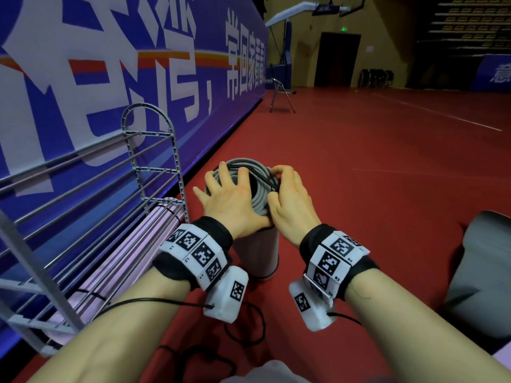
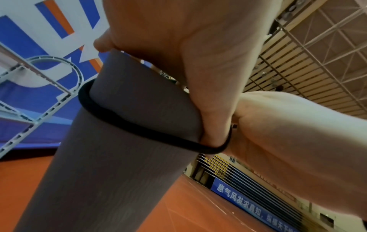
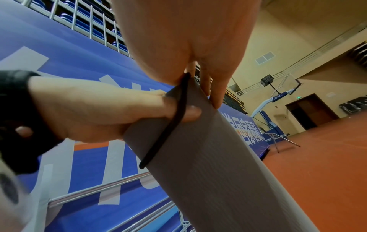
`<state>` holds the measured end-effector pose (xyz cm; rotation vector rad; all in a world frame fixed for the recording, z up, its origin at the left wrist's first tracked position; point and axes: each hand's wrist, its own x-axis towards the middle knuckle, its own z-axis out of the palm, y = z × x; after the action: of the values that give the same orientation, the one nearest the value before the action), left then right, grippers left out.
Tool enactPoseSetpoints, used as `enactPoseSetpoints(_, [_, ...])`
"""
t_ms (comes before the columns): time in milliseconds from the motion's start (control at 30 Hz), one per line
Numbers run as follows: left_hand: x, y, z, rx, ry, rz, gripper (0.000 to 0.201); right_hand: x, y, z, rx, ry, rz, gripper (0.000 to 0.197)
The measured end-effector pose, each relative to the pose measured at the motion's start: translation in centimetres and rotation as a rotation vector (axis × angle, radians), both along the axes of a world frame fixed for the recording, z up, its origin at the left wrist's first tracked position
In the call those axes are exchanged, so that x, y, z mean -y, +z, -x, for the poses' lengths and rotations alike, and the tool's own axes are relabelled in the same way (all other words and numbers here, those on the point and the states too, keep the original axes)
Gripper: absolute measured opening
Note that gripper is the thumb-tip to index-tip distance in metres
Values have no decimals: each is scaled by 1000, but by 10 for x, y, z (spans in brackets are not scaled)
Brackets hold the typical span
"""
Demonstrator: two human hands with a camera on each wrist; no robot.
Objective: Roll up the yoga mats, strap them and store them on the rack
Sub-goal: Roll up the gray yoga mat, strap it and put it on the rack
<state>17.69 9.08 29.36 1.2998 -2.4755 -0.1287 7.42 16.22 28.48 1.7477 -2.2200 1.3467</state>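
Standing upright: grey rolled mat (image 1: pixel 258 189), black strap (image 2: pixel 139 131) slanting near top.

Premises: an indoor sports hall. Evidence: red sports floor (image 1: pixel 359 161) marked with white court lines; a basketball hoop stand (image 3: pixel 278 92) at the far end of that floor; tiered spectator seating (image 1: pixel 470 20) above it; a long blue padded wall banner (image 1: pixel 110 78) bordering the floor's left edge; a folding chair (image 1: pixel 282 95) beside the banner.
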Motion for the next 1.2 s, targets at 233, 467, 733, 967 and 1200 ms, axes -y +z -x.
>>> enactPoseSetpoints(233, [0, 1, 6, 11, -36, -83, 115, -1, -4, -2, -98, -150, 124, 27])
enactPoseSetpoints(467, [-5, 0, 10, 51, -7, -94, 110, 0, -6, 3, -100, -184, 257, 6])
enactPoseSetpoints(733, [-20, -23, -5, -10, -120, 128, 97, 7, -17, 39, 219, -252, 125, 12])
enactPoseSetpoints(967, [-24, -22, 1, 12, -232, 153, 97, 16, -41, 61, 475, -251, 60, 18])
enactPoseSetpoints(1200, [-15, -23, -7, 27, -275, 203, 97, 35, -1, 61, 612, 88, -58, 60])
